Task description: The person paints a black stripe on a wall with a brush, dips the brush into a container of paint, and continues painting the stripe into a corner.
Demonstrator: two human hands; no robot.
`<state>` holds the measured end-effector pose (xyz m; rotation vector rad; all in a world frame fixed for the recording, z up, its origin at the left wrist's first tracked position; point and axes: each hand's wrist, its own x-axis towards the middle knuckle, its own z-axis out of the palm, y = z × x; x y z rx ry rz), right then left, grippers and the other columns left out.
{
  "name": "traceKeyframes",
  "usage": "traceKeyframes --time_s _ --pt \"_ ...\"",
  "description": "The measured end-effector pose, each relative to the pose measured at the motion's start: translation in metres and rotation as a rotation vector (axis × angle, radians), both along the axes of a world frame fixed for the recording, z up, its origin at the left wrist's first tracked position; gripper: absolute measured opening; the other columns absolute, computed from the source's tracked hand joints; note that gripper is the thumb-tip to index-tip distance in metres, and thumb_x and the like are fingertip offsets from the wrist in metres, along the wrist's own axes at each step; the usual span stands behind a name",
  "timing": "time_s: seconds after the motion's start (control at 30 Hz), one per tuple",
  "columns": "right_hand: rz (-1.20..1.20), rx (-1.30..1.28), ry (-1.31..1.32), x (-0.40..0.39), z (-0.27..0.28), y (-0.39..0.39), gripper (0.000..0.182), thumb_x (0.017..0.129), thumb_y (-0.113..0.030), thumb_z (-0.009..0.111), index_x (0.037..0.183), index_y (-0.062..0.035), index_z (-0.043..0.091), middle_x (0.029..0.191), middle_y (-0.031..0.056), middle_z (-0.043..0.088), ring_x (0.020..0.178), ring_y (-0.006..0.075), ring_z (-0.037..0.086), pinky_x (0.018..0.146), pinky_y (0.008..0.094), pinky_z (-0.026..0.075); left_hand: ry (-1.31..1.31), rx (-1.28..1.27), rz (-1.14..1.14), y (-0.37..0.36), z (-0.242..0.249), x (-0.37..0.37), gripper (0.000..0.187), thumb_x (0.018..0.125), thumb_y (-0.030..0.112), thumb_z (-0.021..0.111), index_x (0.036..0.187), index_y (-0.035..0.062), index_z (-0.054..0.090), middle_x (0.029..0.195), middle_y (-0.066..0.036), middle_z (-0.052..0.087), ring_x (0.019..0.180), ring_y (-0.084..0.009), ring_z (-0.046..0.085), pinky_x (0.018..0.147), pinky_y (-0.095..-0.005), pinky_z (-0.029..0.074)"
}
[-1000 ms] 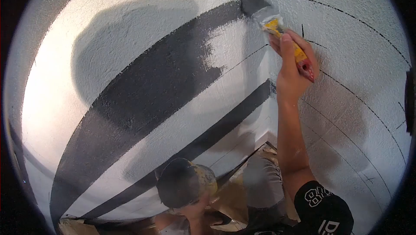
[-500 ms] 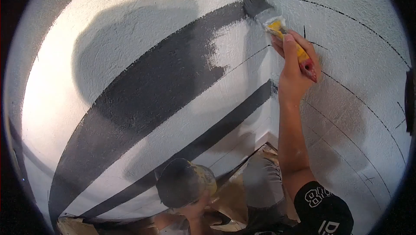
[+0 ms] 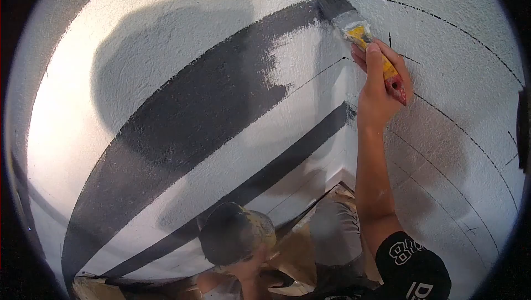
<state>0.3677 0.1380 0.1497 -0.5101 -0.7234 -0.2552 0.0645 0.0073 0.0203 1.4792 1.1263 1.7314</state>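
My right hand [image 3: 381,79] is closed round the yellow and red handle of a flat paintbrush [image 3: 362,35]. Its dark bristles press on the wall near the corner, at the upper end of a wide dark grey painted band [image 3: 182,117]. Low in the view, my left hand [image 3: 251,267] grips a paint pot [image 3: 265,228] with yellowish, smeared sides. Dark grey paint fills its top. Part of that hand is hidden beneath the pot.
White textured walls meet at an inside corner [image 3: 344,134]. Thin dark outlines curve across the right wall [image 3: 453,79]. A narrower dark stripe [image 3: 276,167] runs below the wide band. Brown covering [image 3: 296,247] lies on the floor by the skirting.
The brush and my right hand have shifted slightly to the right, with the bristles nearer the corner. My left hand and the pot look unmoved.
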Motion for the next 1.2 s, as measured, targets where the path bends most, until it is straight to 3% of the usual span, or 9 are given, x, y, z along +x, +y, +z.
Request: traceKeyframes --time_s 0.17,0.47,0.57,0.77,0.87,0.93,0.97,1.07,1.2 --pt "-0.143 -0.121 -0.15 0.005 -0.007 -0.003 0.017 0.084 -0.003 0.057 0.094 0.0094 0.057 0.087 0.019 0.061 0.074 0.0239 0.065 0.07 0.0336 0.056 0.029 0.011 0.042 0.001 0.004 0.006 0.09 0.056 0.011 0.081 0.128 -0.0003 0.028 0.118 -0.018 0.043 0.105 -0.028 0.048 0.091 -0.0369 0.043" --pt "0.007 -0.023 -0.031 -0.001 0.006 -0.011 0.019 0.084 -0.005 0.056 0.096 0.0098 0.057 0.087 0.0205 0.061 0.074 0.0254 0.065 0.07 0.0342 0.057 0.037 0.024 0.014 0.002 -0.002 0.002 0.091 0.055 0.011 0.081 0.128 -0.0007 0.028 0.118 -0.018 0.044 0.102 -0.0282 0.05 0.091 -0.0374 0.043" --pt "0.047 -0.013 0.027 -0.002 0.008 -0.01 0.02 0.085 -0.006 0.056 0.096 0.0107 0.056 0.087 0.021 0.061 0.074 0.0258 0.065 0.069 0.034 0.057 0.223 0.042 0.094 0.002 -0.008 -0.005 0.091 0.055 0.009 0.08 0.129 -0.0004 0.028 0.118 -0.018 0.044 0.103 -0.0279 0.05 0.091 -0.0376 0.043" --pt "0.058 -0.079 0.055 0.002 0.005 -0.005 0.019 0.085 -0.006 0.055 0.094 0.0103 0.057 0.087 0.0202 0.061 0.075 0.0251 0.065 0.069 0.033 0.057 0.033 0.024 0.023 0.004 -0.006 0.001 0.091 0.055 0.009 0.079 0.129 0.0003 0.027 0.119 -0.018 0.043 0.104 -0.0277 0.049 0.092 -0.0376 0.042" --pt "-0.063 -0.144 -0.088 0.009 -0.002 -0.004 0.019 0.085 -0.006 0.056 0.094 0.0101 0.057 0.088 0.0199 0.061 0.074 0.0245 0.065 0.069 0.0329 0.057 -0.018 0.039 0.004 0.002 -0.003 0.004 0.094 0.055 0.01 0.08 0.13 0.0011 0.025 0.12 -0.018 0.042 0.106 -0.0279 0.048 0.093 -0.0373 0.041" --pt "-0.058 -0.124 -0.041 0.007 0.003 -0.009 0.012 0.082 -0.003 0.06 0.091 0.0045 0.062 0.086 0.0129 0.063 0.078 0.0155 0.062 0.067 0.0271 0.055 -0.004 -0.003 -0.022 0.002 0.007 0.008 0.095 0.055 0.01 0.08 0.131 0.0018 0.024 0.122 -0.017 0.041 0.106 -0.0282 0.047 0.093 -0.037 0.04" --pt "-0.057 -0.119 -0.042 0.006 0.005 -0.012 0.012 0.082 -0.003 0.06 0.091 0.0045 0.062 0.086 0.0129 0.063 0.078 0.0155 0.062 0.067 0.0271 0.055 -0.005 0.002 -0.022 0.002 0.007 0.008 0.095 0.055 0.01 0.08 0.131 0.0018 0.024 0.122 -0.017 0.041 0.106 -0.0282 0.047 0.093 -0.037 0.04" --pt "-0.026 -0.049 0.029 0.0 0.006 -0.018 0.012 0.082 -0.003 0.059 0.091 0.0055 0.061 0.087 0.0143 0.062 0.077 0.0171 0.063 0.067 0.0277 0.056 0.05 0.006 0.028 0.0 0.003 0.005 0.094 0.054 0.01 0.08 0.131 0.0022 0.024 0.122 -0.017 0.041 0.107 -0.0284 0.047 0.094 -0.0369 0.04" --pt "0.022 -0.027 0.043 -0.003 0.01 -0.018 0.018 0.085 -0.005 0.055 0.094 0.0094 0.056 0.09 0.0204 0.061 0.075 0.0253 0.065 0.07 0.0342 0.056 0.03 -0.01 0.024 -0.001 0.001 0.002 0.092 0.055 0.007 0.078 0.13 0.0024 0.026 0.122 -0.018 0.041 0.107 -0.0288 0.047 0.094 -0.0374 0.04"
